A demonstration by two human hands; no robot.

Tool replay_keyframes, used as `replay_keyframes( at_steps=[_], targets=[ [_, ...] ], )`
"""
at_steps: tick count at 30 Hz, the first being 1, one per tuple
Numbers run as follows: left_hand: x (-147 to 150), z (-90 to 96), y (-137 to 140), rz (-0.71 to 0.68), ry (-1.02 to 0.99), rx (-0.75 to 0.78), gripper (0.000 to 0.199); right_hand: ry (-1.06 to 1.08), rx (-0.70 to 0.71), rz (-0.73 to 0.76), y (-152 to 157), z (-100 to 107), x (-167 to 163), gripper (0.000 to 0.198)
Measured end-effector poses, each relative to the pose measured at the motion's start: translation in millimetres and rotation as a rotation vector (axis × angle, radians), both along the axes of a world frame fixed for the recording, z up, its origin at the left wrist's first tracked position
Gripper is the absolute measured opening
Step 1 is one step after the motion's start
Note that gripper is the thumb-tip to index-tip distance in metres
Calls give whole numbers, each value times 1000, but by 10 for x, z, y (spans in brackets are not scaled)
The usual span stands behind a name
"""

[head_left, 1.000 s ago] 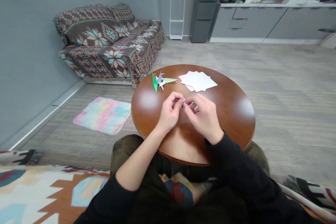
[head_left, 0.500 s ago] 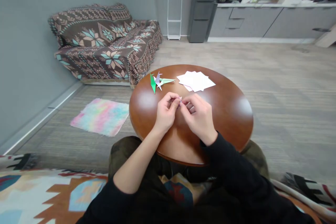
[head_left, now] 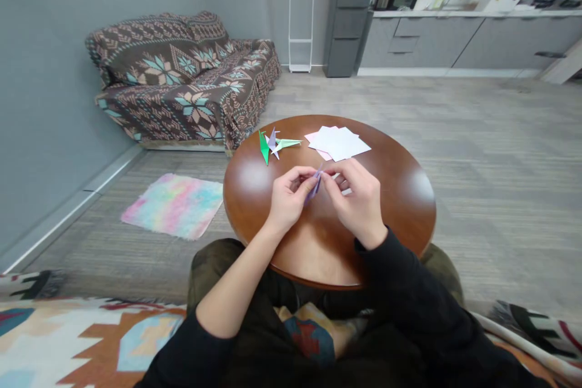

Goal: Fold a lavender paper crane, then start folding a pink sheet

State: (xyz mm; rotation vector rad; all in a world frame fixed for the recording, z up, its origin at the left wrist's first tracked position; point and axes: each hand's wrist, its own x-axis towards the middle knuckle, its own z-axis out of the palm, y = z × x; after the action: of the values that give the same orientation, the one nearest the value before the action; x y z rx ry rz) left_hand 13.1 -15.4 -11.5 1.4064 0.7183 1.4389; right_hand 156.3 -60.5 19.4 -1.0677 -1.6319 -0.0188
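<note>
My left hand [head_left: 291, 195] pinches a small folded piece of purple paper [head_left: 314, 188] between thumb and fingers. On the other side of it, my right hand [head_left: 357, 197] is closed, its thumb and forefinger gripping the paper's upper right part. The fingers cover much of the paper, so its full shape is hidden. Just beyond my left hand lie folded paper cranes: a green crane [head_left: 264, 148], a purple crane [head_left: 273, 144] and a pale green crane [head_left: 287, 143]. A stack of paper sheets [head_left: 341, 143], white side up with pink edges showing, rests beyond my right hand.
Everything sits on a round brown table [head_left: 400, 194] that reaches over my knees. Past it stand a patterned sofa [head_left: 182, 79] and a kitchen counter [head_left: 436, 42]. A pastel fluffy mat [head_left: 173, 205] lies on the floor at the left.
The purple paper has turned, and more of it shows between my hands. My right hand has shifted slightly right, away from the left one. My left hand keeps its pinch.
</note>
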Motion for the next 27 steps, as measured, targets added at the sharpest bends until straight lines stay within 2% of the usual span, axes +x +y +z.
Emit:
replay_keyframes(
  at_steps=[4, 6, 10, 12, 15, 19, 24, 27],
  targets=[
    [0, -19, 19, -71, -83, -89, 25, -6, 41, -46, 33, 3, 52, 13],
    [1, -42, 53, -105, -172, -139, 27, 23, 19, -53, 45, -34, 76, 14],
    [-7, -78, 133, -103, -354, -221, 31, -10, -151, 58, 66, -210, 119, 11],
    [-17, -86, 156, -86, -376, -249, 32, -49, -257, 149, 87, -318, 137, 24],
    [-28, -91, 159, -81, -355, -300, 34, -56, -326, 188, 126, -445, 158, 34],
    [-29, -121, 143, -54, -273, -341, 36, -64, -305, 272, 136, -503, 184, 44],
    [-20, -177, 157, 21, -166, -308, 33, -282, -145, 216, 87, -480, 215, 29],
    [-14, -167, 147, 27, -124, -274, 37, -206, -122, 253, 84, -466, 213, 23]
  ],
)
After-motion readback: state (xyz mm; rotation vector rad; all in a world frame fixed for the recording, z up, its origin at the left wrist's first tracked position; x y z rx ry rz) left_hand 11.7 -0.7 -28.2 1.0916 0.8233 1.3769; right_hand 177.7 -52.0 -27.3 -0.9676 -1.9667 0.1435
